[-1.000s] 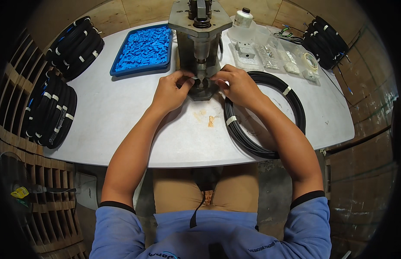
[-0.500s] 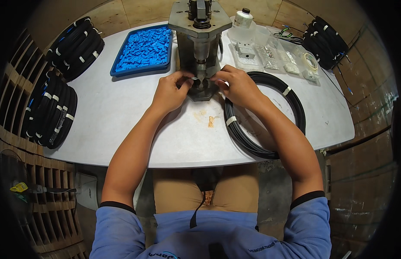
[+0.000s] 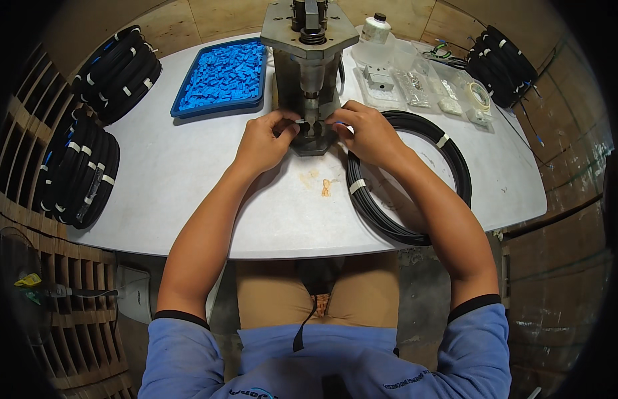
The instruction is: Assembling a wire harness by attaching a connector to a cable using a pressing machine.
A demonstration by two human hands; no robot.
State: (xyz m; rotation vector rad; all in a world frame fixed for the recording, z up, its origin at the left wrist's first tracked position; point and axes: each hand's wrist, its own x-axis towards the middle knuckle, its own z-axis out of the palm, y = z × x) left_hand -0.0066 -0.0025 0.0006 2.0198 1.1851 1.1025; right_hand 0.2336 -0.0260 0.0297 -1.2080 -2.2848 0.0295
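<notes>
Pinching at the base of a grey steel bench press with an octagonal top plate (image 3: 309,40), both bare hands worked close together, one on each side of its round ram. The left hand (image 3: 266,139) had thumb and index finger nearly closed on a small pale metallic-looking piece (image 3: 302,122), which sat at the fingertips just left of the ram. The right hand (image 3: 365,133) was opposite, fingers bent and narrow, with a small blue bit (image 3: 341,123) at the fingertips; too small to tell whether it was gripped or only touched.

The press stood on a white curved-edge table (image 3: 143,199). Right forearm crossed above a large black cable coil with white tape bands (image 3: 462,179), lying flat near the right hand. Left of the press was a dark blue rectangular plastic tray (image 3: 219,111) filled with small bright blue plastic pieces (image 3: 226,73). Right of the press, toward the back: a white bottle with a black cap (image 3: 375,30), a grey metal block with a hole (image 3: 378,78), bags of small parts (image 3: 413,88) and a cream tape roll (image 3: 479,95).

More black banded coils stood in two stacks on the left (image 3: 83,169) and one at the back right (image 3: 502,63). A tan mark (image 3: 326,188) showed on the tabletop in front of the press.
</notes>
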